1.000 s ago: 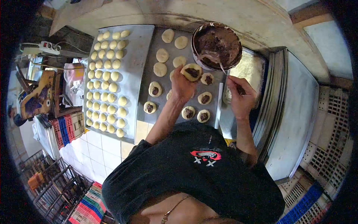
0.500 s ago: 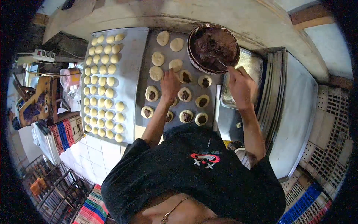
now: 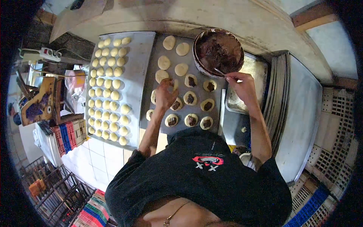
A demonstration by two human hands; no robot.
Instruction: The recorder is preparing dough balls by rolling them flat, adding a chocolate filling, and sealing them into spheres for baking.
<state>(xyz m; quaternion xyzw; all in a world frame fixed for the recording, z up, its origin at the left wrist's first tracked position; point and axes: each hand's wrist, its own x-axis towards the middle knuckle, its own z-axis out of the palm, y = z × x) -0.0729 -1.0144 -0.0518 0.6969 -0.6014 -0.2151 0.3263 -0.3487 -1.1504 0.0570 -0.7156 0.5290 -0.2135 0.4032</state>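
Note:
My left hand [image 3: 166, 91] has its curled fingers on a pale flattened dough round [image 3: 174, 85] on the middle tray [image 3: 206, 41], among other rounds, several topped with dark brown filling [image 3: 190, 98]. My right hand [image 3: 242, 87] grips the handle of a metal spoon [image 3: 221, 72], whose head is in the large bowl [image 3: 215, 49] of dark brown paste at the tray's back right; the spoon's head is hard to make out. A second tray [image 3: 134, 75] to the left carries rows of small dough balls [image 3: 109, 72].
A pan of pale powder [image 3: 249, 64] sits right of the bowl, beside a stack of metal trays [image 3: 298, 121]. At left are a power strip [image 3: 50, 54], a wooden apparatus [image 3: 36, 108] and plastic crates [image 3: 64, 136]. A pale wall [image 3: 242, 19] runs behind.
A filled round that was in my left hand now lies on the middle tray. My left hand has moved down and left to another round. My right hand's spoon has gone into the bowl.

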